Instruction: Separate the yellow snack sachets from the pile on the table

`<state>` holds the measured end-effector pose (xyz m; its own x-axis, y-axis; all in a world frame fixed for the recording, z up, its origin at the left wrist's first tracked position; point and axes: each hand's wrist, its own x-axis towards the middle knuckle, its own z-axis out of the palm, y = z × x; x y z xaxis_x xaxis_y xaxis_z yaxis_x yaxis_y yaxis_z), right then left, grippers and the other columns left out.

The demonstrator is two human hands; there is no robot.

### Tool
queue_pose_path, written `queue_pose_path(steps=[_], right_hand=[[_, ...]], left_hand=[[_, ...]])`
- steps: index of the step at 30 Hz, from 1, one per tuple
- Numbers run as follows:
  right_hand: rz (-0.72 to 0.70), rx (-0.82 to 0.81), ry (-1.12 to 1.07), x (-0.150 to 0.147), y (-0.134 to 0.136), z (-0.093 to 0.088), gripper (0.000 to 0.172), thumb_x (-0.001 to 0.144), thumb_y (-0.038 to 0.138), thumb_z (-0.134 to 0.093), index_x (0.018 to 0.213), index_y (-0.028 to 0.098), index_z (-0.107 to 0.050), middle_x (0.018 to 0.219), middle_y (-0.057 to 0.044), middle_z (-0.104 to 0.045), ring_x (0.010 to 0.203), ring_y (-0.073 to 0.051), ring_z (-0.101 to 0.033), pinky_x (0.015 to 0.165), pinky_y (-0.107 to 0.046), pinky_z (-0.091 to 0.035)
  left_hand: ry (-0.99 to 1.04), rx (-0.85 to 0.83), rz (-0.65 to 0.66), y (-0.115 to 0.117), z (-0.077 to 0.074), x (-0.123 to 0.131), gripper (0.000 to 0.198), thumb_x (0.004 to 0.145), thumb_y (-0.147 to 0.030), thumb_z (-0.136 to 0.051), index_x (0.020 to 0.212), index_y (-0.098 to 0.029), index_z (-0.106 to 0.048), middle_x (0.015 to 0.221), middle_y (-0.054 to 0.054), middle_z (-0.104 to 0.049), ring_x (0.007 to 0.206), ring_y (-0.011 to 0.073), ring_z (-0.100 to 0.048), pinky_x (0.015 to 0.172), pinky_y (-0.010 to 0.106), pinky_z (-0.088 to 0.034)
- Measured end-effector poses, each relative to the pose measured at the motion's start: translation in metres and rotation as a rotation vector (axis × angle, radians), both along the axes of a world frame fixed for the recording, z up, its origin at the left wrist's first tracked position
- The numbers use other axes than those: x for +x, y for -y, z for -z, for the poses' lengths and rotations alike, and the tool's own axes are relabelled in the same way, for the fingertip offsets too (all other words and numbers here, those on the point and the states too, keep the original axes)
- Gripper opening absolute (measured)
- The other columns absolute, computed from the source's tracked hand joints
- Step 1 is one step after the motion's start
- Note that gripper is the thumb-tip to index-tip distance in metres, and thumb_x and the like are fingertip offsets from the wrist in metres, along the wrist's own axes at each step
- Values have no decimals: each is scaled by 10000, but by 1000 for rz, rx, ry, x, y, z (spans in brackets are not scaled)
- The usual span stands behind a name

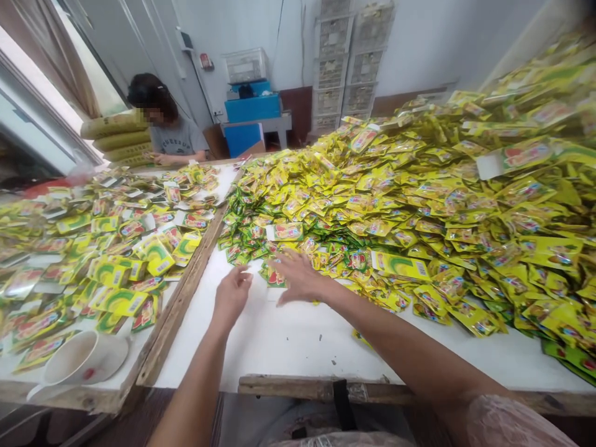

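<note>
My left hand (233, 294) is just above the white tabletop (298, 335), its fingers curled in and thumb near the fingertips. Whether anything small sits in them I cannot make out. To its right, my right hand (300, 277) is spread open, palm down, over a small printed carton (275, 277) with red and green on it, partly hidden by the fingers. Just beyond the hands begins a large heap of small yellow and green sachets (335, 205). A yellow carton with a white end flap (285, 231) lies on the heap's near edge.
A wooden strip (186, 279) divides the table. Left of it are many yellow cartons (112, 273) and a white mug (74, 360). More cartons (403, 266) lie among the sachets. Across the table sits another person (174, 139); stacked crates (330, 81) stand behind.
</note>
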<state>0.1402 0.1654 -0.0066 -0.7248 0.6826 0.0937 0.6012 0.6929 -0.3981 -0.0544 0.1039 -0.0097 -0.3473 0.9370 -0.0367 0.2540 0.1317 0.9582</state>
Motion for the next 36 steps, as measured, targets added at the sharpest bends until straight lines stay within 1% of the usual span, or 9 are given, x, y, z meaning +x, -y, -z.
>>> queue_pose_path(steps=[2,6,10,14,16,23,28,31,36], right_hand=[[-68,70,103,-2,8,4,811,602,485,-747,1318,279,-426,1429,-127,-349,1262,-366,-309,986,-539,-249],[-17,87,96,2,28,2,269,852,258,-494,1092,198,-599,1081,-101,-624,979,-232,-548,846,-368,-396],[63,99,-33,-4,29,-8,348,843,165,-409,1148,172,-575,1130,-103,-615,1026,-214,-525,866,-339,-394],[-36,-27,117,-15,5,-12,657,736,265,-587,1363,250,-392,1434,-97,-359,1288,-312,-297,996,-484,-274],[-111,-129,238,-17,-8,-10,716,655,312,-680,1329,270,-445,1391,-105,-408,1262,-328,-336,985,-479,-289],[10,-201,184,8,-12,-5,242,724,389,-634,859,188,-640,908,-70,-602,812,-202,-565,699,-298,-427],[-120,-298,270,30,22,-6,831,487,476,-800,1236,250,-520,1365,-123,-416,1241,-369,-349,964,-469,-319],[-176,-268,268,38,35,-4,735,541,423,-796,1209,240,-548,1314,-124,-479,1218,-350,-386,974,-474,-310],[177,-166,36,17,46,-10,578,695,522,-658,1145,169,-575,1099,-128,-600,1020,-275,-535,854,-378,-417]], left_hand=[[-152,-88,70,10,13,7,341,702,-201,-583,1043,-192,-609,860,57,-684,778,198,-633,748,326,-479],[-429,-90,241,33,19,10,468,712,-124,-517,1168,-213,-568,1133,74,-639,977,210,-602,847,362,-472],[-541,43,355,44,18,18,549,683,-150,-597,1227,-203,-542,1305,81,-540,1217,244,-449,1027,419,-355],[-518,-58,303,46,18,26,513,693,-129,-585,1204,-167,-569,1189,111,-618,1112,254,-534,984,414,-389],[-446,-91,278,48,19,25,476,706,-140,-573,1180,-173,-589,1145,106,-643,1054,244,-572,940,390,-419],[-122,-125,47,63,16,14,254,763,-366,-550,885,-172,-659,801,60,-717,743,184,-647,688,274,-468],[-235,-277,89,71,7,9,404,730,-561,-533,576,-190,-570,549,29,-647,541,168,-579,542,255,-396],[-164,-279,108,74,8,6,386,708,-556,-565,590,-188,-567,563,28,-649,547,166,-581,552,255,-403],[271,-296,63,69,7,18,420,658,-570,-627,710,-154,-607,691,68,-692,635,178,-631,626,275,-465]])
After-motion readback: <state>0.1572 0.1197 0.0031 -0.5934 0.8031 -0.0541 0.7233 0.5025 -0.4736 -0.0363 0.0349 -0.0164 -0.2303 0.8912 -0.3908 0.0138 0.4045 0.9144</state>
